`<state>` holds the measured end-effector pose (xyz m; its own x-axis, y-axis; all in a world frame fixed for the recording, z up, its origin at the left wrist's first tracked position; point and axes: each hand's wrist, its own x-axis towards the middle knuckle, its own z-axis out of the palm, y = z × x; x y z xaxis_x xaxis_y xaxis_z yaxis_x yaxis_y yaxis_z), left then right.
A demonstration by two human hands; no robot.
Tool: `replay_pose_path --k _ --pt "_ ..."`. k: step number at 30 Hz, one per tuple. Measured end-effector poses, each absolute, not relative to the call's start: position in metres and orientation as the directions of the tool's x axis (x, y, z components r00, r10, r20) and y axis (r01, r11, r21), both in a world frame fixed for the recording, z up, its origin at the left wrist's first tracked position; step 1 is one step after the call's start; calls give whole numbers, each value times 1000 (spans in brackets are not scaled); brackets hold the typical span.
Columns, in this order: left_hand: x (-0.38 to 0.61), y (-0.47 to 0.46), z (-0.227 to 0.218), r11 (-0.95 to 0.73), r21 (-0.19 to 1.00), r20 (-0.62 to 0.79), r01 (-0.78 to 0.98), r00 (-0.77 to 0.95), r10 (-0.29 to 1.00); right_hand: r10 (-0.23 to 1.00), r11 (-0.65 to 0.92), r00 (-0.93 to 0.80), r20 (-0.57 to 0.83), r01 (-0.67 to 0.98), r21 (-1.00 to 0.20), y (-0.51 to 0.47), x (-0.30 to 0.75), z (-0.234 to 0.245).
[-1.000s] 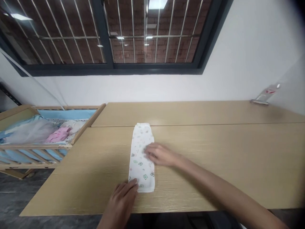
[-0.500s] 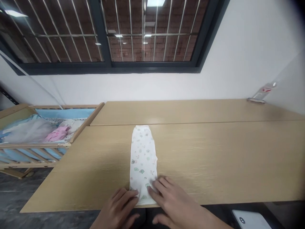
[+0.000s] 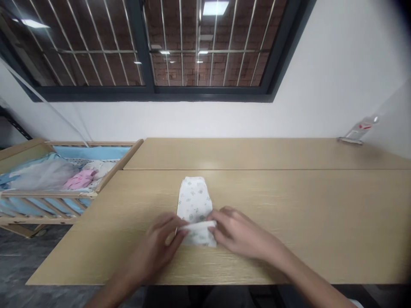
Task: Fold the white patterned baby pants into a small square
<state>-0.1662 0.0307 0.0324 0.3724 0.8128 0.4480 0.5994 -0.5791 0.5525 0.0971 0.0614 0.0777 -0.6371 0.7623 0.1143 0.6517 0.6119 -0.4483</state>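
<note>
White baby pants (image 3: 194, 199) with a small green and grey print lie folded into a long narrow shape on the wooden tabletop. Their near end is lifted and doubled back toward the far end. My left hand (image 3: 163, 237) pinches the left corner of the raised edge, slightly blurred. At the right corner, my right hand (image 3: 229, 229) grips the same edge between thumb and fingers. The far part of the pants rests flat on the table.
The light wood table (image 3: 305, 214) has a seam along its back part. At left stands a wooden crib (image 3: 48, 195) with blue lining and a pink cloth (image 3: 80, 179). A clear bottle-like object (image 3: 359, 129) leans by the right wall. A barred window (image 3: 205, 47) is behind.
Both hands have moved forward from the table's near edge, taking hold of the pants' near end and raising it over. The pants now look shorter.
</note>
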Motion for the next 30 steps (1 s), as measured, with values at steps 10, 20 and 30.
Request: replay_pose_path --k 10,20,30 --pt "-133 197 23 -252 555 306 793 87 948 923 375 -303 238 567 -733 228 77 15" --pt "-119 150 9 -279 347 334 895 160 929 856 516 -400 326 679 -522 239 76 4" --pt "-104 45 -47 -381 -61 330 923 379 865 404 834 -915 12 363 -415 159 34 4"
